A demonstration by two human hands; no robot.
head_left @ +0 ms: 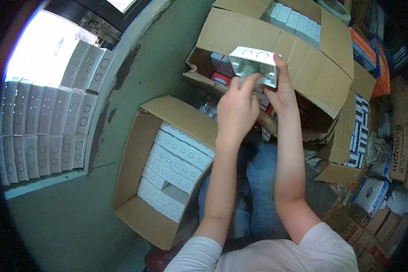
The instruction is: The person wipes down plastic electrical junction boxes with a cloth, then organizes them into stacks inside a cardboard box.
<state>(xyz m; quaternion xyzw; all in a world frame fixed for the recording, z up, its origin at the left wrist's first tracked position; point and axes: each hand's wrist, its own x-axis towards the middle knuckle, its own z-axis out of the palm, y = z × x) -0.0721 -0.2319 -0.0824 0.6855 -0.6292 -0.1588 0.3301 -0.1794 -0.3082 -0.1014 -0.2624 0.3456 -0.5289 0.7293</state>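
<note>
A white rectangular electrical box [255, 55] is tilted with its open side toward me. My right hand [282, 90] holds it by its right end, fingers wrapped round the edge. At the box's opening, my left hand [238, 107] has its fingers closed together and partly inside. A pale, blurred thing shows by those fingertips, too unclear to name. Below and to the left, an open carton [130, 156] holds rows of similar white boxes [180, 156] with round knockouts; one spot in the rows is a gap.
Stacked white boxes [45, 109] stand by the bright window at left. A large open carton [272, 38] lies behind my hands, with more white boxes [294, 22] at its top. At right are a carton of dark-and-white packs [359, 131], a plastic-wrapped pack [371, 194] and flattened cardboard [400, 136].
</note>
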